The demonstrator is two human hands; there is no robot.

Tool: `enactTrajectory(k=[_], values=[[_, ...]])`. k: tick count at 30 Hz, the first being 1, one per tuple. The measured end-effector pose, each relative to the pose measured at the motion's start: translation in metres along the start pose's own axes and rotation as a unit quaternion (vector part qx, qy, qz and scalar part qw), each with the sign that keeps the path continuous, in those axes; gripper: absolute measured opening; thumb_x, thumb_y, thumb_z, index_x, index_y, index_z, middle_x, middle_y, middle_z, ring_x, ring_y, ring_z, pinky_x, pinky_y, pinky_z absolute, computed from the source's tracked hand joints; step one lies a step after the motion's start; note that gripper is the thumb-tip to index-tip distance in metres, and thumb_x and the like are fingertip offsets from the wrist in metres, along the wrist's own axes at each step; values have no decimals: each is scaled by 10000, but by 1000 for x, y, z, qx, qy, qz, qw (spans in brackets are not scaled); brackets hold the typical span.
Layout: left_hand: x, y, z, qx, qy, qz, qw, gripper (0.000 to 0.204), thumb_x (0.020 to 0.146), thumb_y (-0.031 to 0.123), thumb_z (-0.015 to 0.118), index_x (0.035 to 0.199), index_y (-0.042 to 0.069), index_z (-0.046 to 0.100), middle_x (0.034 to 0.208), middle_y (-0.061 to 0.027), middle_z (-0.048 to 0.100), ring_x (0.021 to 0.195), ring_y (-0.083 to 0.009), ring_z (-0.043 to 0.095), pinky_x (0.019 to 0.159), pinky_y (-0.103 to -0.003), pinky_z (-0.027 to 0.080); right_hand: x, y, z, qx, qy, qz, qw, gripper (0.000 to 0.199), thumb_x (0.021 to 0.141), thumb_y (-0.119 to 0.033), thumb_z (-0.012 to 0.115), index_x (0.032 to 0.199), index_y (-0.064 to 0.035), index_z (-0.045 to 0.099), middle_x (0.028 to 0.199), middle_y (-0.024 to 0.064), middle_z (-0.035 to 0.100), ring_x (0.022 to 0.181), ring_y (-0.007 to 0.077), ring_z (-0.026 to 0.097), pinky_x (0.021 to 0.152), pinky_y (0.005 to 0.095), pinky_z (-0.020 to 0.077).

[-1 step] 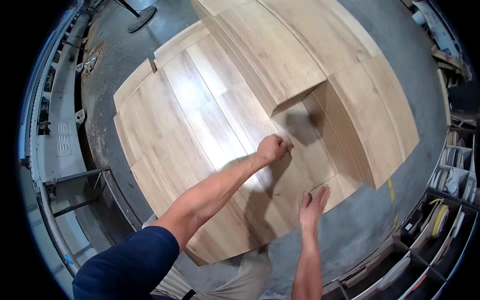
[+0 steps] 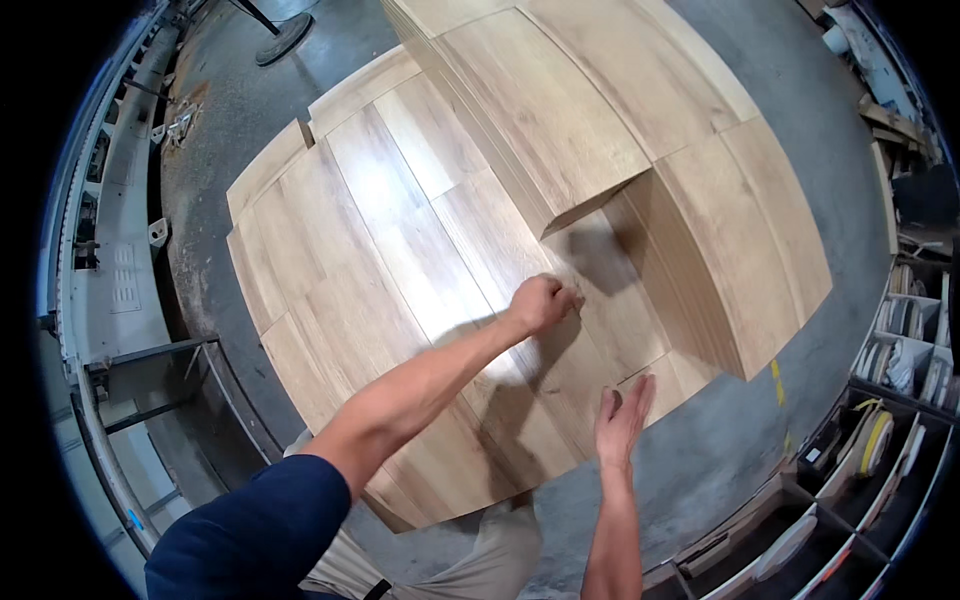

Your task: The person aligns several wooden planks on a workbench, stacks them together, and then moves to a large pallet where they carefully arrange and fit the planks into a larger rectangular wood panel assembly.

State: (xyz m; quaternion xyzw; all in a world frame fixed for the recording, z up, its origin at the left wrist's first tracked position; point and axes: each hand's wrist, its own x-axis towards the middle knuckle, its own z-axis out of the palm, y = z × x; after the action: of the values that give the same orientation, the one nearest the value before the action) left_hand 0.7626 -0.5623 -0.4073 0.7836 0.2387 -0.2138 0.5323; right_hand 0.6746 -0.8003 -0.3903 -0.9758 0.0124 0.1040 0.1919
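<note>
Hands, two: left hand (image 2: 541, 301), right hand (image 2: 621, 419) on planks (image 2: 400, 260).

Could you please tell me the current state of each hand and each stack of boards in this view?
left hand: closed in a fist, pressing on the low stack.
right hand: open, flat at the low stack's near edge.
low stack of wooden boards: lying flat, top bare.
tall stack of wooden boards: higher, beside it.

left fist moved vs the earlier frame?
No. The closed left hand sits at the same spot on the pale wooden plank, just below the corner of the taller plank stack.
</note>
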Motion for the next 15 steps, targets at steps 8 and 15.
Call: enactTrajectory(k=[8, 15], values=[[-73, 60, -125, 84, 309, 335, 886, 351, 847, 79, 572, 1190, 19, 528, 1139, -186, 517, 1101, -322, 484, 946, -392, 400, 87, -167, -84, 101, 140, -303, 937, 641, 862, -271, 589, 1354, 54, 340, 1397, 281, 332, 1286, 437, 335, 1067, 494, 273], [6, 133, -201, 396, 241, 427, 776, 516, 925, 315, 479, 1308, -27, 423, 1388, -206, 383, 1310, -359, 325, 1096, -427, 251, 122, -243, -79, -28, 110, -362, 925, 799, 862, -442, 545, 1360, 115, 262, 1443, 299, 215, 1362, 424, 184, 1122, 506, 125]])
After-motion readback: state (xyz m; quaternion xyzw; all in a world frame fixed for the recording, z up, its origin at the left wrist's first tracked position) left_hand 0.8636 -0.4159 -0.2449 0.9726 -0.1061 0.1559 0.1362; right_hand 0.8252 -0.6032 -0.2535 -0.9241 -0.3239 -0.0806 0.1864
